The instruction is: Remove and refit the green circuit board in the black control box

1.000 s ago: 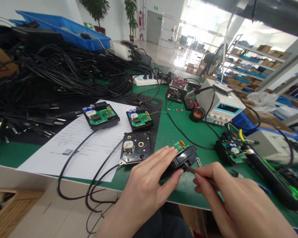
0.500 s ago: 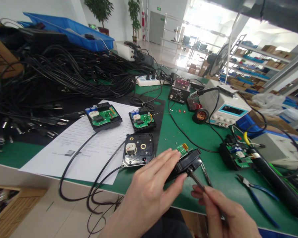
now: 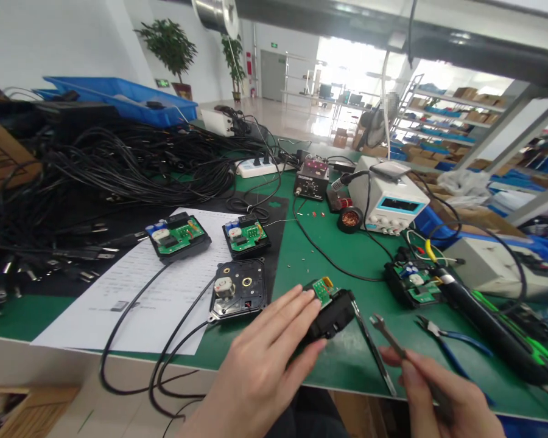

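Holds black boxy plastic housing (image 3: 335,316) between left thumb and flat-laid left fingers (image 3: 296,313), near middle of green tabletop (image 3: 360,249); pinches grey metal open-ended wrench (image 3: 393,342) tightly in right fingers (image 3: 414,380), slanting far-left, just right of housing, not touching.

four green circuit boards (image 3: 182,235), one wrench (image 3: 389,334), one pair of pliers (image 3: 433,330), two potted plants (image 3: 167,48)
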`<action>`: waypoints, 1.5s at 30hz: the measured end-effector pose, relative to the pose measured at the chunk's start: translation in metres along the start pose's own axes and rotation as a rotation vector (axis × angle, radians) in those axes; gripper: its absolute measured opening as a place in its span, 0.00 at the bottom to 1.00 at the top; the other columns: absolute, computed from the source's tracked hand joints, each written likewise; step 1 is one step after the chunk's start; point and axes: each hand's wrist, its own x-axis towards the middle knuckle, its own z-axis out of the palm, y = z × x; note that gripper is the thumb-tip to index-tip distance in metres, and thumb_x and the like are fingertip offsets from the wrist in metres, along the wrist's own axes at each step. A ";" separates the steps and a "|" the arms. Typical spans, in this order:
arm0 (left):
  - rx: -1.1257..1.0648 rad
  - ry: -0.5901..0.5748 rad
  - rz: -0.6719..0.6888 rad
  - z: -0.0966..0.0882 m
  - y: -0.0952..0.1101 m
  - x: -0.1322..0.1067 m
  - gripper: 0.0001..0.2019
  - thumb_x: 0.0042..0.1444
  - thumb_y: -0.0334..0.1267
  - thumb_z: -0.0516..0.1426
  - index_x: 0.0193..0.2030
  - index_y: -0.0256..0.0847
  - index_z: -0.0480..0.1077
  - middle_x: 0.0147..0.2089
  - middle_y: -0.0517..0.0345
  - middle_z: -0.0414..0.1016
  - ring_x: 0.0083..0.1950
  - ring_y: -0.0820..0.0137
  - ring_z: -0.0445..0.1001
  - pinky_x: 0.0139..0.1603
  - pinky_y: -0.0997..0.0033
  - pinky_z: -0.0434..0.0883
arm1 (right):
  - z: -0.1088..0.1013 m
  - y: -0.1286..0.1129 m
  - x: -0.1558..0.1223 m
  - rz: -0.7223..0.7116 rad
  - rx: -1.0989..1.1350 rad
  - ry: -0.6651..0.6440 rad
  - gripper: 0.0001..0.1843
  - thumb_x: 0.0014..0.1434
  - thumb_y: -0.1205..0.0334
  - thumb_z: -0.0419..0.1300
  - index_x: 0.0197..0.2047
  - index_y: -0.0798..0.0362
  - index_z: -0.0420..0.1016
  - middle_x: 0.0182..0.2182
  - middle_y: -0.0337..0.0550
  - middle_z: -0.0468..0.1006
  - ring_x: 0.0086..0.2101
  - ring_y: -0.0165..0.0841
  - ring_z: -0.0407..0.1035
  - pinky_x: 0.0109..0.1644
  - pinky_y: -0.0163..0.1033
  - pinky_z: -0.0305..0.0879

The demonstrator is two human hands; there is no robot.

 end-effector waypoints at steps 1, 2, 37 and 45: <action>0.035 -0.040 0.073 0.000 0.002 -0.002 0.26 0.70 0.29 0.60 0.73 0.37 0.65 0.74 0.51 0.68 0.77 0.58 0.63 0.77 0.51 0.69 | -0.001 0.011 0.003 0.031 -0.070 -0.026 0.12 0.76 0.52 0.55 0.53 0.47 0.75 0.40 0.38 0.88 0.38 0.39 0.85 0.39 0.40 0.81; 0.073 -0.079 0.154 0.000 0.004 -0.004 0.25 0.70 0.27 0.57 0.72 0.36 0.66 0.75 0.51 0.67 0.78 0.55 0.61 0.78 0.46 0.67 | 0.000 0.023 0.005 0.038 -0.112 -0.058 0.15 0.77 0.48 0.53 0.56 0.47 0.73 0.42 0.37 0.88 0.40 0.39 0.85 0.38 0.41 0.81; -0.124 -0.069 -0.350 0.043 0.002 0.017 0.43 0.64 0.37 0.67 0.78 0.44 0.49 0.73 0.42 0.69 0.71 0.53 0.72 0.70 0.47 0.75 | 0.022 0.065 0.015 -0.186 0.010 -0.147 0.09 0.74 0.57 0.61 0.52 0.52 0.76 0.47 0.46 0.79 0.47 0.40 0.73 0.55 0.49 0.68; -0.009 -0.075 -0.249 0.037 0.005 0.043 0.37 0.66 0.35 0.65 0.77 0.39 0.52 0.76 0.40 0.63 0.75 0.55 0.67 0.73 0.50 0.72 | 0.023 0.071 0.010 -0.201 0.014 -0.114 0.12 0.75 0.53 0.59 0.50 0.52 0.76 0.46 0.44 0.79 0.46 0.39 0.74 0.57 0.47 0.67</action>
